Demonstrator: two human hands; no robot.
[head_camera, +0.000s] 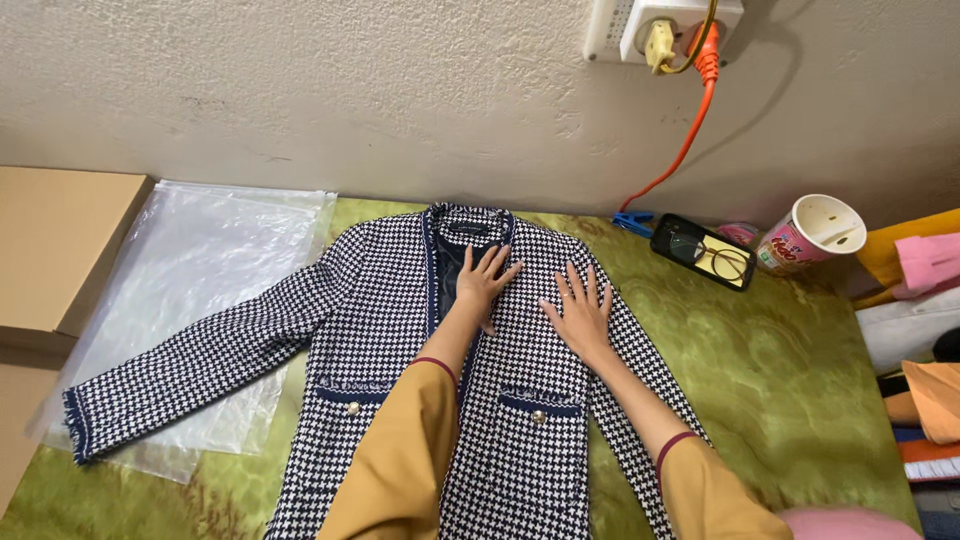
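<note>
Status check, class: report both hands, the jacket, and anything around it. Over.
Left hand flat, open near collar. Right hand flat, open on chest. Houndstooth jacket spread face-up. Clear plastic bag under one sleeve.

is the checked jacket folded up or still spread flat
Spread flat: the houndstooth jacket lies front up, one sleeve stretched out sideways, with the left hand and right hand pressing its chest.

A single view, from a camera worn on the person's head, looks steeply down and forward at close range. It faces a white rough-plastered wall (300, 90) across the top of the frame, with a green patterned cloth-covered surface (800, 380) filling the lower part. Both forearms enter from the bottom edge, near the lens. No second view shares the scene.
</note>
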